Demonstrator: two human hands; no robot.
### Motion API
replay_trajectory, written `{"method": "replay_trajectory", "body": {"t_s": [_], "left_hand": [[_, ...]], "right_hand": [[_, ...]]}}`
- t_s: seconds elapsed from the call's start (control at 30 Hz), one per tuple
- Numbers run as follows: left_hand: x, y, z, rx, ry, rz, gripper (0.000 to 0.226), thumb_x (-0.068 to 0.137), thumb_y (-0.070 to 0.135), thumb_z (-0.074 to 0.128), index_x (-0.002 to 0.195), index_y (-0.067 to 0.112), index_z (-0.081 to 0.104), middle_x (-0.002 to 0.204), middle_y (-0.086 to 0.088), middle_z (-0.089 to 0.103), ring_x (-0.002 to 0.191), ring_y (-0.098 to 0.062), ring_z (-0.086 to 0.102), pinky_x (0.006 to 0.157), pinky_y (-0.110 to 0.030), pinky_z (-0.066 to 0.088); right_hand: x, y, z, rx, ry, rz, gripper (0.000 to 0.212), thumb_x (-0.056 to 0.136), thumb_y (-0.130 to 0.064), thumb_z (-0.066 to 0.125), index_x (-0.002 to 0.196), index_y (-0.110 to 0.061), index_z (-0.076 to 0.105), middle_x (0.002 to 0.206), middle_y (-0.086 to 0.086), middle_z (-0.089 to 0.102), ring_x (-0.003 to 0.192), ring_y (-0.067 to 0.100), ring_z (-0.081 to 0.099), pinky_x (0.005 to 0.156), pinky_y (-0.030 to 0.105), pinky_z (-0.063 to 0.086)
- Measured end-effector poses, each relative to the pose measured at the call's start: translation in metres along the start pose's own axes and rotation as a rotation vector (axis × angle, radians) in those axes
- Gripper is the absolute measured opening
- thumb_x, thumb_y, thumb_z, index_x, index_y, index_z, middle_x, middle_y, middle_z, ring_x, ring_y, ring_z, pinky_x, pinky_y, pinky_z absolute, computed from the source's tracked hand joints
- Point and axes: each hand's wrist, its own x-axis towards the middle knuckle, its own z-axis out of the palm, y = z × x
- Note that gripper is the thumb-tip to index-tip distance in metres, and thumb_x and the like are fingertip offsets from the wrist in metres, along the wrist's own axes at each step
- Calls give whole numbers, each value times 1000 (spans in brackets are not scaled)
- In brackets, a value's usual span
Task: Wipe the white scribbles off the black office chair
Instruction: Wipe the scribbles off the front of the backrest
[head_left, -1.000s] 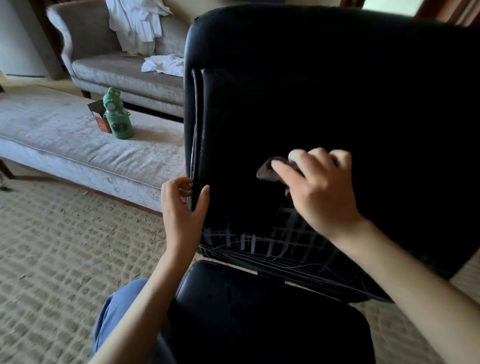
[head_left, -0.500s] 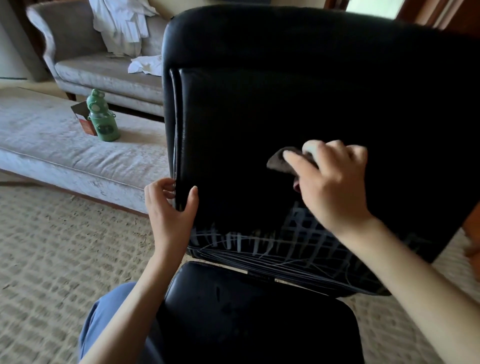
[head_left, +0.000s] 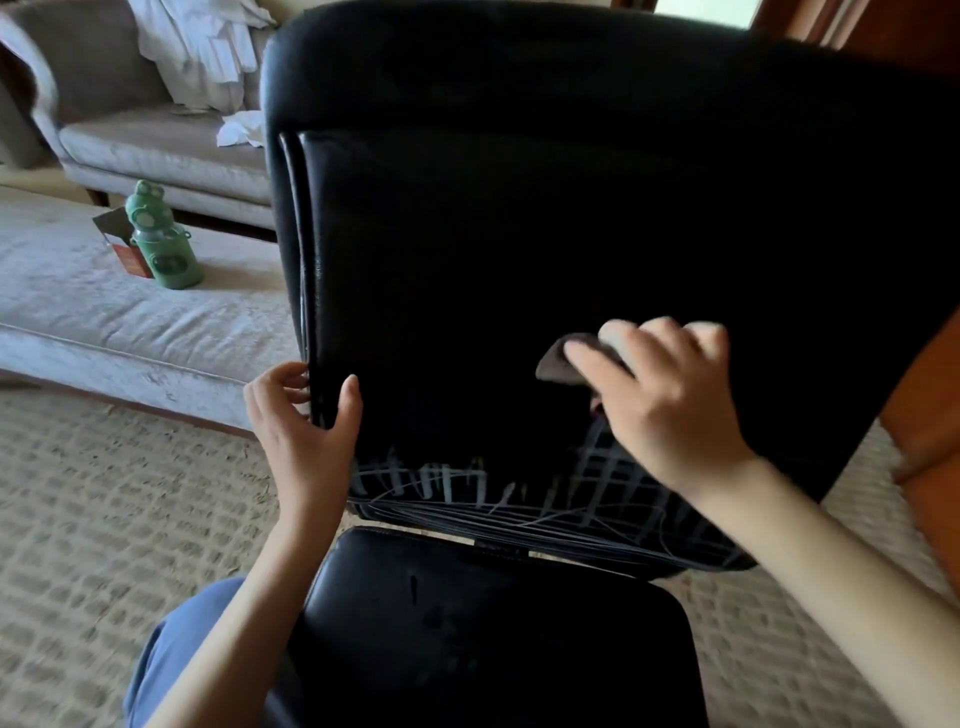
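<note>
While the left hand (head_left: 306, 431) grips glossy leather, the right hand (head_left: 660, 395) presses a crumpled cloth (head_left: 563, 358).

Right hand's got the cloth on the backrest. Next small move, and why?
Probably slide the right hand with the cloth down onto the white scribbles just below it. The backrest above the cloth looks clean, while the marks fill the bottom band, and the left hand grips the backrest's left edge to steady it.
</note>
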Motion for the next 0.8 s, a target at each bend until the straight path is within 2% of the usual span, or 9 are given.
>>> {"method": "replay_trajectory", "body": {"t_s": [0.1,0.17,0.23,0.3,0.4,0.53,0.6,0.7,0.8], "left_hand": [[-6,1,5,-7,26,-30,47,80,40,61,113,10,47,100,19,39,95,-4,40,91,-51,43],[-11,4,7,7,34,-49,53,77,41,60,116,7,47,104,14,41,98,-2,36,98,-41,39],[-16,10,9,22,28,-65,60,75,42,59,120,5,47,112,-8,46,105,-7,35,100,-30,33],[-21,15,11,33,10,-87,64,74,42,58,124,6,45,120,-17,44,115,-18,34,104,-37,32],[-26,16,14,67,0,-90,69,75,43,57,132,7,41,129,-18,38,121,-22,31,107,-49,30],[-30,13,13,76,0,-63,71,77,41,58,136,6,39,132,-19,36,122,-24,31,108,-49,28],[-29,10,13,77,-7,-61,70,77,40,59,135,6,39,131,-20,37,123,-28,31,108,-50,29],[-28,6,12,76,-11,-34,68,77,39,60,133,6,41,129,-21,39,123,-28,33,107,-49,30],[-23,2,8,31,24,-15,57,80,36,60,127,6,46,118,-9,48,115,-13,39,105,-48,32]], "right_hand": [[-16,-3,0,6,-1,29,19,88,0,61,99,-9,73,92,7,68,76,24,47,69,35,30],[-51,-22,6,37,-109,-49,19,91,-2,57,101,-9,72,96,7,68,77,24,48,70,36,32],[-78,-35,7,40,-207,-158,18,89,-4,59,99,-10,72,96,5,67,77,23,51,71,37,34],[-77,-29,3,52,-224,-181,20,90,-5,56,98,-12,72,93,5,67,73,23,55,72,37,34],[-41,2,-11,8,-102,-39,22,93,-6,53,100,-12,73,89,6,67,71,25,56,70,36,32],[-19,32,-17,-34,48,113,25,80,4,64,101,-9,70,95,7,60,78,26,48,69,36,29],[-39,11,-10,-9,-1,93,22,86,2,59,102,-9,70,97,6,61,76,25,49,69,36,31],[-94,-23,-1,37,-190,-67,25,93,-2,50,101,-10,72,95,5,66,76,23,51,72,36,34],[-104,-22,-8,44,-240,-145,27,94,-2,49,98,-13,73,92,4,66,76,22,52,73,36,35]]}}
